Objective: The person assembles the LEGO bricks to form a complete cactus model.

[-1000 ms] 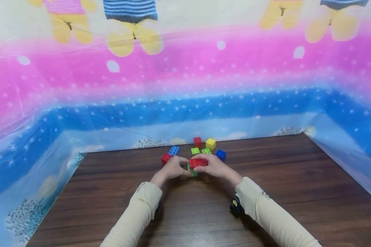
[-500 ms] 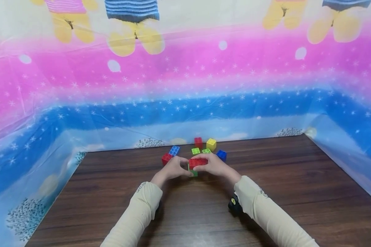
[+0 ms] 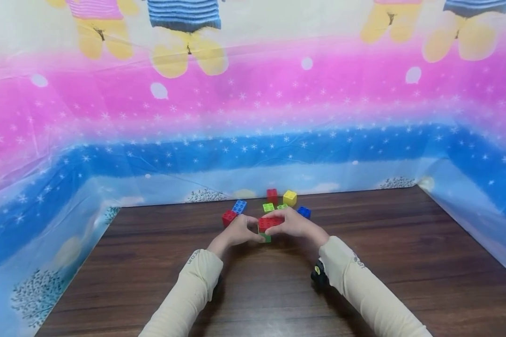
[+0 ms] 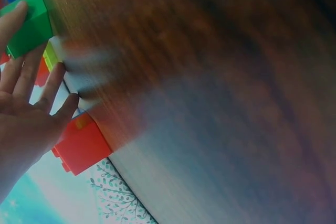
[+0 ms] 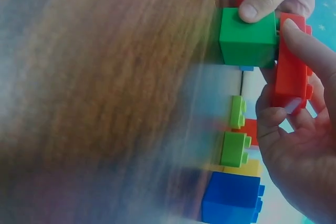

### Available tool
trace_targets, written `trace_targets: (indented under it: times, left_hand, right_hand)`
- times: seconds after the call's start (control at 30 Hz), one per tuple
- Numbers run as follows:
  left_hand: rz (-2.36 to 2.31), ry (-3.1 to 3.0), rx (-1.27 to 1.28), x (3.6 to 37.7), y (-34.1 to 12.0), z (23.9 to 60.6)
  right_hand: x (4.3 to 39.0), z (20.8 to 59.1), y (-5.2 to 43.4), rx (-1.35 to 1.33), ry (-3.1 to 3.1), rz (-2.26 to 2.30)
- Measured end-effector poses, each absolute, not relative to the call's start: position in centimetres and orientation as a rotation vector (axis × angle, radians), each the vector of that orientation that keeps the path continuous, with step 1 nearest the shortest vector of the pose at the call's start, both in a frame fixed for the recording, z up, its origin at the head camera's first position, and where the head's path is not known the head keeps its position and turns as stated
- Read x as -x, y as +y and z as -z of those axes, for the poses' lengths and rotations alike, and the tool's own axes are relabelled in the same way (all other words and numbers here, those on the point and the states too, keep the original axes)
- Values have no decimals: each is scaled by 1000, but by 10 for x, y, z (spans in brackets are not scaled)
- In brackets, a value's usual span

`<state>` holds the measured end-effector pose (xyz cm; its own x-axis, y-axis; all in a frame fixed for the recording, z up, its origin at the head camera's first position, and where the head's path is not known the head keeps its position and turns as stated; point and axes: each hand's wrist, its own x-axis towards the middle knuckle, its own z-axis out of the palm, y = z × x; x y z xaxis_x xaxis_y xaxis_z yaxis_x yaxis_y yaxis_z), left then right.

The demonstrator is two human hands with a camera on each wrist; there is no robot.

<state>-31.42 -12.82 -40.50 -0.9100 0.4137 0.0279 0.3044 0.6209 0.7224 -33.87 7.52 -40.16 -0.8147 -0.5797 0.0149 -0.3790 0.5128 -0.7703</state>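
Observation:
My left hand [image 3: 237, 230] holds a green toy building block [image 5: 247, 43] near the middle of the wooden table, its thumb pressed on one side. With thumb and fingers my right hand [image 3: 295, 223] grips a longer red brick [image 5: 291, 72]. That brick lies across the studded top of the green block, overhanging it toward the right hand; a few green studs show at the seam in the right wrist view. From the head view the red brick covers most of the green block. The left hand's other fingers stretch out behind the block in the left wrist view.
Left of the hands lie a red block [image 3: 229, 217] and a flat blue brick [image 3: 239, 206]. Behind are light green bricks [image 3: 268, 207], a red block [image 3: 271, 195] and a yellow block [image 3: 290, 198]. A dark blue block [image 3: 304, 212] stands right. A printed cloth [image 3: 253, 107] borders the table.
Both hands keep their grips almost unmoved. Less of the green block's top shows beside the red brick now. The whole head view has shifted slightly.

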Motion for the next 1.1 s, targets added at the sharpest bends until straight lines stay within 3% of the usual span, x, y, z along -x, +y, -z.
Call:
trace_targets:
  times: [0.5,1.1]
  left_hand:
    - [-1178,2667,-488,316,-126,407]
    - [-1188,2656,-530,319,-126,410]
  right_hand:
    - [343,400,71,804,2469,1203]
    - [338,399,66,789,2532,1144]
